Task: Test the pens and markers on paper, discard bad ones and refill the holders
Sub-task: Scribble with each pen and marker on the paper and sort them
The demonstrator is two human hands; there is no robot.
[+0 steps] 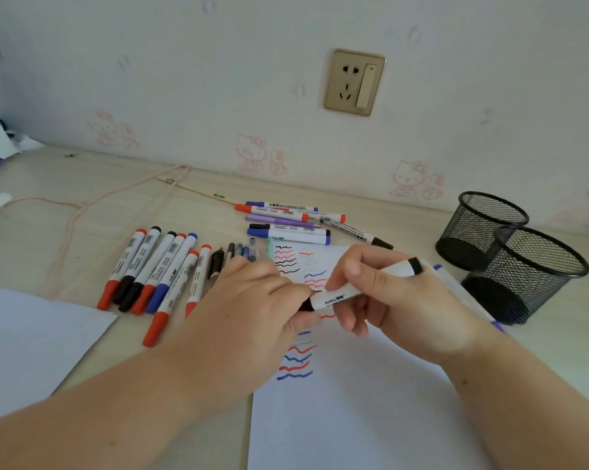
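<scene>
Nearest us, a white sheet of paper lies on the desk, wavy red, blue and black test strokes running up its left side. A second sheet lies off to the left.

Both hands meet just above that paper. The right hand has its fingers curled round the white barrel of a black marker, thumb on top, the black tail end poking out up and right. The left hand comes in from the other side, fingertips bunched and pinching the black cap at the marker's lower left end. Whether the cap is fully seated, I can't tell.

Left of the hands, a row of markers lies side by side, red, black and blue caps pointing toward us, with a few darker pens next to them, partly hidden by the left hand.

Right side: a blue-tipped marker lies along the paper's edge, just beside two black mesh holders standing close together.

Further back, a second cluster of markers lies crosswise, a purple pen among them. Behind, a pale cord, then the wall with a gold socket.
</scene>
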